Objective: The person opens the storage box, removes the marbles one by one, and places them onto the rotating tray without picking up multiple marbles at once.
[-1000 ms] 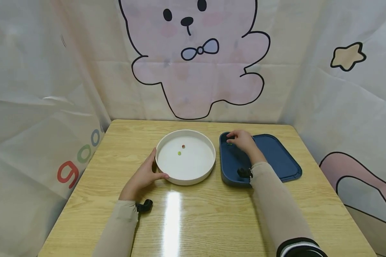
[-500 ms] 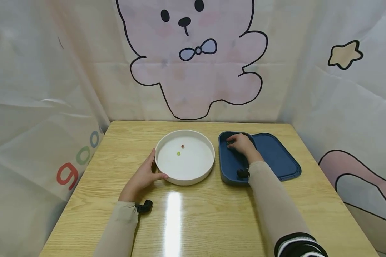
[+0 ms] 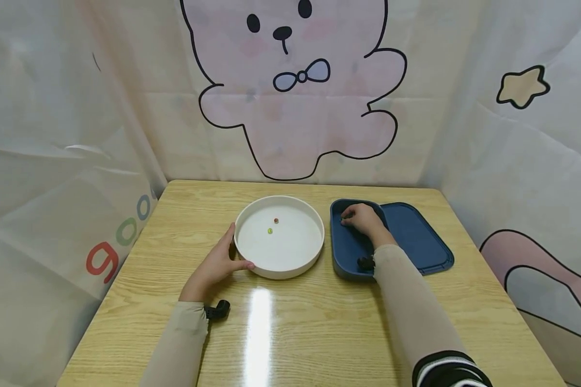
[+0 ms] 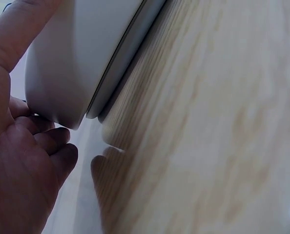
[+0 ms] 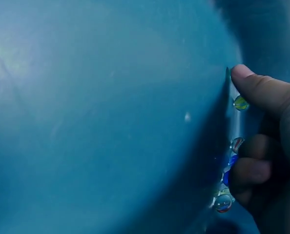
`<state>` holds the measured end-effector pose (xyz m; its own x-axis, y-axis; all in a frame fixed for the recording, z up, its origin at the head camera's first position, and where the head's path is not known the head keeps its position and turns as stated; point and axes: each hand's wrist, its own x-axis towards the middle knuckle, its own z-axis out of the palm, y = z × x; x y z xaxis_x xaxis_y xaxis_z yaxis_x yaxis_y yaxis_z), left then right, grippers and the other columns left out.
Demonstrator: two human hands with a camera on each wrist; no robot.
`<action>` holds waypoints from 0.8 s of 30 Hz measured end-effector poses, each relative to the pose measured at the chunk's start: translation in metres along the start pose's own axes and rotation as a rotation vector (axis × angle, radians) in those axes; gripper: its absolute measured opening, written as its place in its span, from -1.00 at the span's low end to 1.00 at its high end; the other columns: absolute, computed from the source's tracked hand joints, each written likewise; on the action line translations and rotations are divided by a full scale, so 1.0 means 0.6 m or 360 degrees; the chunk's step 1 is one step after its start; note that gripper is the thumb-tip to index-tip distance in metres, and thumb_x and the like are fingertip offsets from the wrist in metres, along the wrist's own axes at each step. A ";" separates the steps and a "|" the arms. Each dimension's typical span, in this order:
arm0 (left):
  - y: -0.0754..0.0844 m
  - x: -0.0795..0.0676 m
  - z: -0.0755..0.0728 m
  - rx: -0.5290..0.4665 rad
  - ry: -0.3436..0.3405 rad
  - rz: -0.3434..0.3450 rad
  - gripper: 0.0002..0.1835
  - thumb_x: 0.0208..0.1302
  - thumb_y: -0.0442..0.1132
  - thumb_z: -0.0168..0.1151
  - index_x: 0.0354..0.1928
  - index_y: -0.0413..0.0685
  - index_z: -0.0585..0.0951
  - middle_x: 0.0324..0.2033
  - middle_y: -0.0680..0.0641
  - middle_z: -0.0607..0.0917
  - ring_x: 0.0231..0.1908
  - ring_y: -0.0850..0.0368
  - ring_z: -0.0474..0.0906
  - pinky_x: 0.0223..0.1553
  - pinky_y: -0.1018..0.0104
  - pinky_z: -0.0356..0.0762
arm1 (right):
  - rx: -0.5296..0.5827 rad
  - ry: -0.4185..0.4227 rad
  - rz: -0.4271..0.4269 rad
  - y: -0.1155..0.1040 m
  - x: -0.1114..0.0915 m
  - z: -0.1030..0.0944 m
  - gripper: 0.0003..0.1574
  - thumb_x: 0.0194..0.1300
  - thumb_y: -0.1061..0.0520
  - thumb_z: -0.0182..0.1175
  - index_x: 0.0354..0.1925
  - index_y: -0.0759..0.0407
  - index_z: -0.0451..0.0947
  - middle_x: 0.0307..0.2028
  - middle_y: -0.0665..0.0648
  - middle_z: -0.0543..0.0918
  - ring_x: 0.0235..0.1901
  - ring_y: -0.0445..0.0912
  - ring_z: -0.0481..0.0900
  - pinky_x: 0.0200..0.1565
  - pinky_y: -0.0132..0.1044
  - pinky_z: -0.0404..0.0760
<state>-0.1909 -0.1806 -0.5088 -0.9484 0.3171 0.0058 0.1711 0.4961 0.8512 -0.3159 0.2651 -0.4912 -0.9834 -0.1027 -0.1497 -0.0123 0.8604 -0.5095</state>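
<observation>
In the head view my left hand (image 3: 216, 263) holds the white round dish (image 3: 290, 267) at its left side, thumb at the near edge. The left wrist view has my fingers bent against the dish wall (image 4: 62, 63). Two small marbles lie in the dish, a red one (image 3: 276, 221) and a yellow-green one (image 3: 270, 231). My right hand (image 3: 363, 219) is down inside the dark blue box (image 3: 341, 252). In the right wrist view its thumb lies right beside a yellow-green marble (image 5: 240, 103); I cannot tell whether it is pinched. Several more marbles (image 5: 223, 203) line the box's edge by the curled fingers.
A flat blue lid (image 3: 421, 239) lies on the wooden table (image 3: 300, 333), against the right side of the box. Printed cloth walls (image 3: 281, 134) stand behind and beside the table. A bright reflection runs across the tabletop in front of the dish.
My right hand has moved slightly lower and nearer within the blue box, its thumb and fingertips drawing closer together. The left hand, dish and two marbles in it stay put.
</observation>
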 end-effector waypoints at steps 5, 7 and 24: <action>0.001 0.001 0.001 -0.0001 -0.0003 0.0006 0.46 -0.03 0.19 0.61 0.67 0.18 -0.28 0.65 -0.01 -0.15 0.62 -0.07 -0.21 0.56 -0.21 -0.11 | 0.0069 0.0081 -0.0073 -0.006 0.000 -0.007 -0.71 0.37 -0.06 0.37 -0.02 0.02 0.73 -0.16 0.12 0.67 -0.20 0.03 0.54 -0.11 -0.08 0.54; 0.002 0.001 0.000 -0.0002 -0.0006 0.0008 0.46 -0.03 0.17 0.62 0.66 0.19 -0.29 0.65 -0.03 -0.15 0.62 -0.08 -0.21 0.56 -0.22 -0.11 | 0.0104 0.0143 -0.0106 -0.010 -0.001 -0.012 -0.70 0.37 -0.08 0.37 -0.03 0.03 0.74 -0.30 0.10 0.62 -0.31 0.01 0.50 -0.24 -0.13 0.50; 0.000 0.000 -0.001 -0.0009 -0.0007 0.0006 0.48 -0.06 0.23 0.60 0.66 0.23 -0.32 0.65 -0.04 -0.17 0.62 -0.09 -0.22 0.56 -0.23 -0.12 | 0.0535 0.0326 -0.0345 -0.077 -0.018 -0.055 -0.55 0.33 -0.17 0.40 0.04 0.06 0.73 -0.63 0.01 0.30 -0.68 -0.07 0.22 -0.60 -0.21 0.28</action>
<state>-0.1913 -0.1811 -0.5086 -0.9464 0.3228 0.0067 0.1732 0.4902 0.8542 -0.3107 0.2428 -0.4379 -0.9806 -0.1326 0.1444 -0.1957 0.6162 -0.7629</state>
